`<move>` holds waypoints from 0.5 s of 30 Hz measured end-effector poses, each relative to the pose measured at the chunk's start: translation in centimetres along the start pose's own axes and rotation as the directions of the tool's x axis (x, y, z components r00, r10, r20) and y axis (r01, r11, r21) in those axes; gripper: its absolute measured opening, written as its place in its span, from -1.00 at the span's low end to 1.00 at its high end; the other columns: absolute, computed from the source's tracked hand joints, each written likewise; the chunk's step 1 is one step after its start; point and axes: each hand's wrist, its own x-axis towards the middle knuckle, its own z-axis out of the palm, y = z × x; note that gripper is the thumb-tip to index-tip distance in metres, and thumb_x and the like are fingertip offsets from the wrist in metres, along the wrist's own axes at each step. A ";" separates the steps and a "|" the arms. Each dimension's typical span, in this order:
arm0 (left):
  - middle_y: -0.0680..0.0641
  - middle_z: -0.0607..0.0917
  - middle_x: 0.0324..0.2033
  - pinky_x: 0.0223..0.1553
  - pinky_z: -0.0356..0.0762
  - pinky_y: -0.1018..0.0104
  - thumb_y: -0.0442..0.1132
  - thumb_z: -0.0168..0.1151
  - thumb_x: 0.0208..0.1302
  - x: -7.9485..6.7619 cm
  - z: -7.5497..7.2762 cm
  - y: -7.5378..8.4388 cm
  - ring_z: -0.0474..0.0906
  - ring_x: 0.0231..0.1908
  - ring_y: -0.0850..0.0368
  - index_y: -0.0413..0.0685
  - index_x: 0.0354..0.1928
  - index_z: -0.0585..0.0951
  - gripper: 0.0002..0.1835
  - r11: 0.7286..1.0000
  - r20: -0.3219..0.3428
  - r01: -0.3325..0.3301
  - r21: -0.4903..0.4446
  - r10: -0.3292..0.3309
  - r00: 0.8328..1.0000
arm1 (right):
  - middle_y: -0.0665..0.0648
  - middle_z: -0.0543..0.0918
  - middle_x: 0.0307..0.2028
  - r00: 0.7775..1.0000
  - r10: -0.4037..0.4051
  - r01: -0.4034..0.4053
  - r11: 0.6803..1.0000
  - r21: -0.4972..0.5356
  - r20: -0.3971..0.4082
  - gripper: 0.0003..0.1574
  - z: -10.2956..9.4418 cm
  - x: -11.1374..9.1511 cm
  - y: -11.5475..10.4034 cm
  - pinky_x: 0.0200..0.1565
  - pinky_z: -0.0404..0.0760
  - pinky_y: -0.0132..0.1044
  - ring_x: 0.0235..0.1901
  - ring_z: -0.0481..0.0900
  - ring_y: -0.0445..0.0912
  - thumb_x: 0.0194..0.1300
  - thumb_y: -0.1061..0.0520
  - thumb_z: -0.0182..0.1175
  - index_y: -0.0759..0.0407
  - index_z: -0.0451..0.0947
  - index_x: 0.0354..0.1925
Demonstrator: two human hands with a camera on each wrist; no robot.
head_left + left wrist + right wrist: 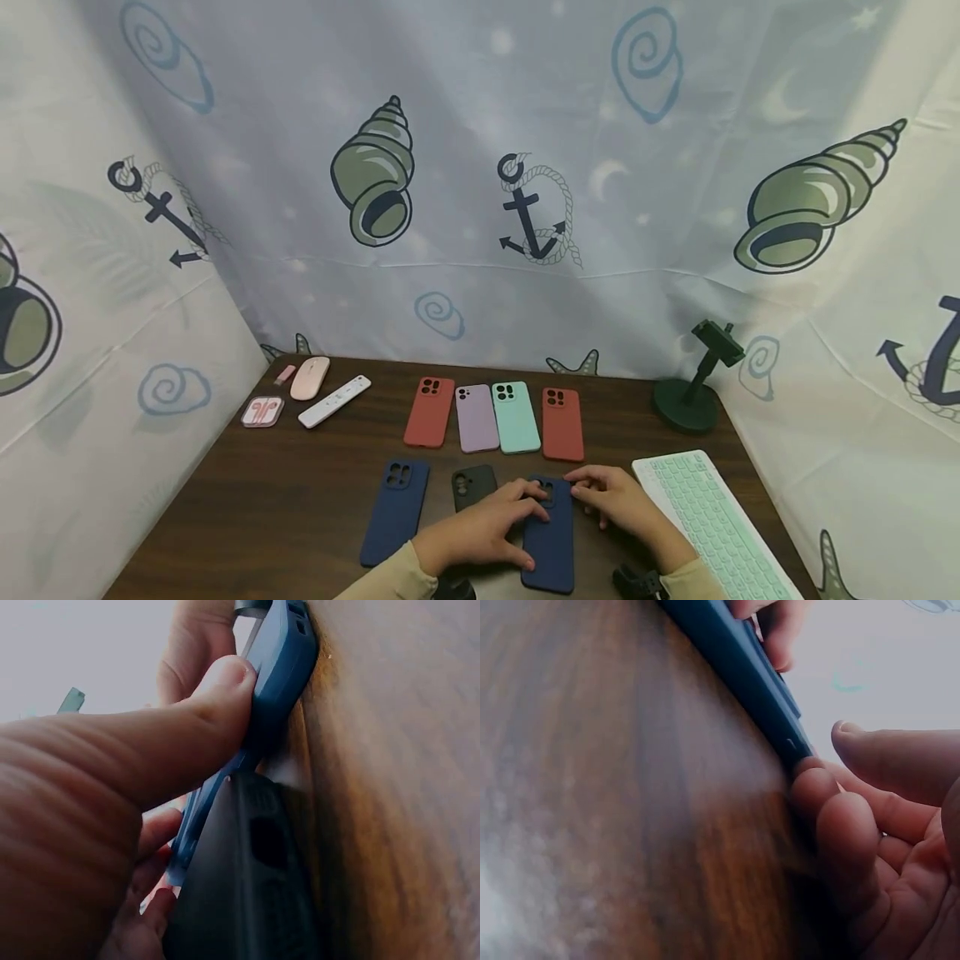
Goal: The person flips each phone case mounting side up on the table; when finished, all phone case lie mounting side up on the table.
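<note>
Step in hand looks like squaring up the held blue phone case [555,546], lying right of centre toward the near edge of the table [247,508]. Left hand [483,525] is holding it half-open: thumb pressing its left side, bent fingers reaching over its back by the camera cut-out. Right hand [621,500] is hovering loosely part-open at the far right corner, thumb free; fingertips seem to be touching, but the right wrist view is blurry. Next move calls for even fingertip guidance, without nudging neighbours.

Counts, left to right:
- Far left corner is holding 1 earphone box [262,412], 1 pink stick [285,375], 1 mouse [310,379], 1 remote [334,402].
- 7 cases are lying mid-table: 2 blue, counting the loose blue case [394,512]; 2 red, left red case [429,412] and right red case [562,423]; 1 black case [472,485]; 1 lilac case [477,418]; 1 mint case [516,418].
- 1 green stand [686,406] is standing at far right corner.
- 1 keyboard [716,529] is lying along the right edge.
</note>
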 end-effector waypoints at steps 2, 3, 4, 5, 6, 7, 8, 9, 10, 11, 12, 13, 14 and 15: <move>0.09 0.26 0.48 0.43 0.31 0.08 0.21 0.37 0.22 0.1 0.2 0.0 0.10 0.55 0.03 0.29 0.32 0.45 -0.35 1.000 0.004 0.011 0.016 -0.011 1.000 | 0.12 0.65 -0.39 1.000 0.002 -0.002 1.000 0.019 0.008 -0.62 -0.2 -0.1 -0.1 -0.58 0.61 -0.12 -0.54 0.56 -0.11 0.44 -0.05 0.24 0.01 0.64 0.14; 0.09 0.26 0.49 0.45 0.27 0.05 0.22 0.36 0.23 0.1 0.2 0.0 0.09 0.56 0.02 0.29 0.33 0.44 -0.35 0.999 0.005 0.014 0.030 -0.014 1.000 | 0.14 0.65 -0.38 1.000 -0.001 0.001 1.000 0.024 0.013 -0.62 -0.2 -0.1 -0.1 -0.58 0.61 -0.13 -0.53 0.57 -0.11 0.44 -0.05 0.24 0.02 0.63 0.15; 0.10 0.26 0.49 0.47 0.23 0.01 0.22 0.35 0.23 0.1 0.2 0.1 0.07 0.57 0.02 0.29 0.33 0.44 -0.34 0.999 0.005 0.017 0.044 -0.017 1.000 | 0.15 0.66 -0.35 1.000 -0.005 0.004 1.000 0.029 0.018 -0.61 -0.3 -0.2 -0.1 -0.57 0.61 -0.14 -0.52 0.57 -0.12 0.44 -0.04 0.24 0.04 0.63 0.16; 0.10 0.27 0.50 0.48 0.20 -0.03 0.23 0.35 0.23 0.1 0.2 0.2 0.06 0.58 0.01 0.29 0.34 0.45 -0.34 0.998 0.004 0.020 0.061 -0.020 1.000 | 0.16 0.67 -0.32 1.000 -0.008 0.007 0.999 0.036 0.025 -0.60 -0.3 -0.2 -0.1 -0.57 0.61 -0.15 -0.51 0.57 -0.13 0.45 -0.03 0.24 0.05 0.62 0.17; 0.09 0.28 0.49 0.49 0.16 -0.07 0.23 0.34 0.22 0.1 0.2 0.3 0.06 0.58 -0.01 0.29 0.34 0.45 -0.34 0.996 0.002 0.021 0.087 -0.021 1.000 | 0.18 0.67 -0.28 0.999 -0.008 0.007 0.999 0.044 0.031 -0.59 -0.3 -0.2 -0.2 -0.56 0.62 -0.15 -0.50 0.57 -0.13 0.45 -0.02 0.24 0.06 0.61 0.18; 0.09 0.30 0.49 0.50 0.13 -0.10 0.23 0.34 0.22 0.0 0.2 0.6 0.07 0.57 -0.02 0.28 0.34 0.46 -0.34 0.993 0.000 0.025 0.113 -0.025 1.000 | 0.20 0.67 -0.25 0.999 -0.008 0.006 0.999 0.049 0.038 -0.59 -0.3 -0.2 -0.2 -0.55 0.62 -0.14 -0.49 0.56 -0.14 0.45 -0.02 0.24 0.06 0.60 0.19; 0.09 0.31 0.48 0.49 0.14 -0.11 0.24 0.34 0.21 0.0 0.1 0.8 0.10 0.56 -0.02 0.29 0.34 0.47 -0.34 0.989 -0.005 0.031 0.147 -0.031 1.000 | 0.23 0.66 -0.22 0.999 -0.012 0.010 0.998 0.055 0.046 -0.58 -0.3 -0.2 -0.2 -0.54 0.62 -0.14 -0.48 0.56 -0.14 0.45 -0.01 0.23 0.08 0.59 0.20; 0.10 0.32 0.48 0.48 0.16 -0.12 0.24 0.34 0.21 0.0 0.0 1.1 0.13 0.53 -0.02 0.30 0.34 0.48 -0.34 0.984 -0.010 0.040 0.171 -0.038 0.999 | 0.25 0.66 -0.19 0.999 -0.015 0.012 0.998 0.057 0.052 -0.57 -0.3 -0.3 -0.3 -0.53 0.63 -0.13 -0.47 0.56 -0.13 0.46 -0.01 0.23 0.09 0.58 0.21; 0.11 0.33 0.47 0.44 0.20 -0.09 0.24 0.34 0.20 -0.1 -0.1 1.4 0.17 0.49 0.00 0.32 0.33 0.48 -0.34 0.980 -0.015 0.052 0.193 -0.050 0.999 | 0.26 0.65 -0.16 0.998 -0.017 0.014 0.998 0.061 0.059 -0.56 -0.3 -0.3 -0.3 -0.52 0.63 -0.12 -0.46 0.55 -0.13 0.46 0.00 0.22 0.09 0.57 0.23; 0.12 0.33 0.47 0.36 0.25 -0.04 0.24 0.34 0.20 -0.1 -0.2 1.7 0.22 0.43 0.02 0.34 0.33 0.48 -0.35 0.974 -0.019 0.066 0.217 -0.063 0.998 | 0.27 0.64 -0.14 0.998 -0.022 0.018 0.998 0.064 0.063 -0.55 -0.3 -0.3 -0.3 -0.52 0.64 -0.11 -0.45 0.56 -0.12 0.47 0.00 0.21 0.10 0.55 0.24; 0.14 0.32 0.48 0.26 0.27 0.02 0.24 0.34 0.20 -0.2 -0.2 2.0 0.25 0.36 0.06 0.36 0.33 0.48 -0.35 0.968 -0.023 0.082 0.236 -0.079 0.997 | 0.28 0.64 -0.12 0.998 -0.025 0.021 0.997 0.069 0.064 -0.55 -0.3 -0.3 -0.3 -0.51 0.64 -0.10 -0.43 0.56 -0.11 0.48 0.00 0.19 0.10 0.53 0.26; 0.16 0.31 0.48 0.15 0.26 0.09 0.23 0.34 0.21 -0.2 -0.3 2.2 0.26 0.28 0.11 0.39 0.33 0.47 -0.36 0.963 -0.025 0.099 0.249 -0.096 0.995 | 0.28 0.63 -0.11 0.998 -0.027 0.022 0.997 0.076 0.064 -0.54 -0.3 -0.3 -0.4 -0.51 0.64 -0.10 -0.42 0.56 -0.11 0.49 0.00 0.18 0.09 0.52 0.27; 0.18 0.29 0.49 0.07 0.21 0.15 0.22 0.34 0.21 -0.2 -0.4 2.4 0.25 0.21 0.15 0.41 0.33 0.46 -0.37 0.960 -0.025 0.116 0.255 -0.114 0.993 | 0.28 0.63 -0.10 0.998 -0.027 0.021 0.996 0.086 0.064 -0.53 -0.2 -0.3 -0.4 -0.50 0.64 -0.09 -0.41 0.56 -0.10 0.50 0.00 0.17 0.09 0.50 0.28; 0.20 0.27 0.50 0.02 0.17 0.17 0.21 0.35 0.22 -0.3 -0.5 2.5 0.25 0.17 0.16 0.42 0.34 0.46 -0.37 0.958 -0.021 0.131 0.254 -0.130 0.991 | 0.28 0.63 -0.10 0.998 -0.027 0.021 0.995 0.094 0.065 -0.52 -0.2 -0.3 -0.4 -0.50 0.65 -0.09 -0.40 0.57 -0.09 0.50 0.00 0.17 0.08 0.49 0.30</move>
